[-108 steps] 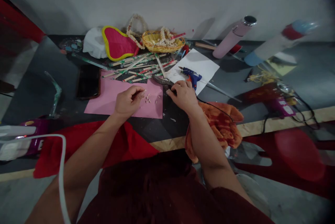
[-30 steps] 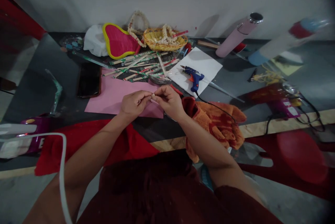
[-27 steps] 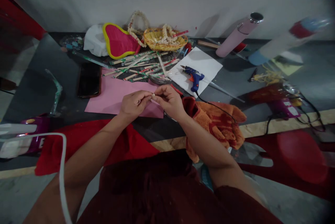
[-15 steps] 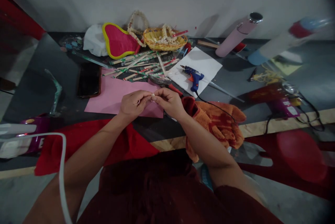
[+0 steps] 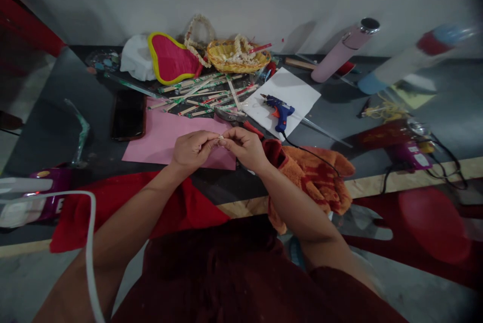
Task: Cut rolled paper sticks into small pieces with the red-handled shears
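Both hands meet over the right part of a pink sheet [image 5: 162,132]. My left hand [image 5: 193,149] pinches a tiny whitish piece [image 5: 221,138] between thumb and forefinger. From the other side, my right hand [image 5: 245,147] grips the same piece with its fingertips. The piece is mostly covered by the fingers, so its shape cannot be made out. Beyond the hands lie several paper-wrapped sticks [image 5: 199,94] and a metal tool [image 5: 229,115]. To their right, a blue glue gun [image 5: 279,111] rests on a white sheet [image 5: 302,91].
A phone [image 5: 129,115] overlaps the pink sheet's left edge. At the back are a yellow basket [image 5: 222,65], a heart-shaped piece [image 5: 173,59] and a pink bottle [image 5: 339,54]. Orange cloth [image 5: 313,172] and red cloth [image 5: 181,205] lie along the front edge. A white cable [image 5: 90,242] hangs at left.
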A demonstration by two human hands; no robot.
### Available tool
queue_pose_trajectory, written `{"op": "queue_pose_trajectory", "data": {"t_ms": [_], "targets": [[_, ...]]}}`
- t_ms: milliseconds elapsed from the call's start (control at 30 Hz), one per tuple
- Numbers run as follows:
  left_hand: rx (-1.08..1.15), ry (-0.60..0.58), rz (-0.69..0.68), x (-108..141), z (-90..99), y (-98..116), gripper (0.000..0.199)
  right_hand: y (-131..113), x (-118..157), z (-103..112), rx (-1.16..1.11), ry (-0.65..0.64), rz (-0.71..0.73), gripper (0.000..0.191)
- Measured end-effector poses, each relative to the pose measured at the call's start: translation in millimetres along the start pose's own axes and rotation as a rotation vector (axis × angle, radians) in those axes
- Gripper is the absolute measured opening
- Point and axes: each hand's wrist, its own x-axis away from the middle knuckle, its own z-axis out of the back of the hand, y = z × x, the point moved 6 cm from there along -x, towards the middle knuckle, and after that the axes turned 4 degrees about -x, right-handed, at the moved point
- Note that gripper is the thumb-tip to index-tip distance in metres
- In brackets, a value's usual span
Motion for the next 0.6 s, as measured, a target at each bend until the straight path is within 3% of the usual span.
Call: {"op": "queue_pose_trajectory", "data": {"t_ms": [233, 600], "targets": [[-0.033, 0.024, -0.039, -0.7, 1.8, 1.1, 0.021, -0.2, -0.8, -1.0, 0.012, -0.043, 0.023, 0.029], [-0.076, 0.014, -0.080, -0.7, 0.1, 2.0, 0.021, -0.8, 0.2, -1.3, 0.061, -0.045, 0.030, 0.018]]}}
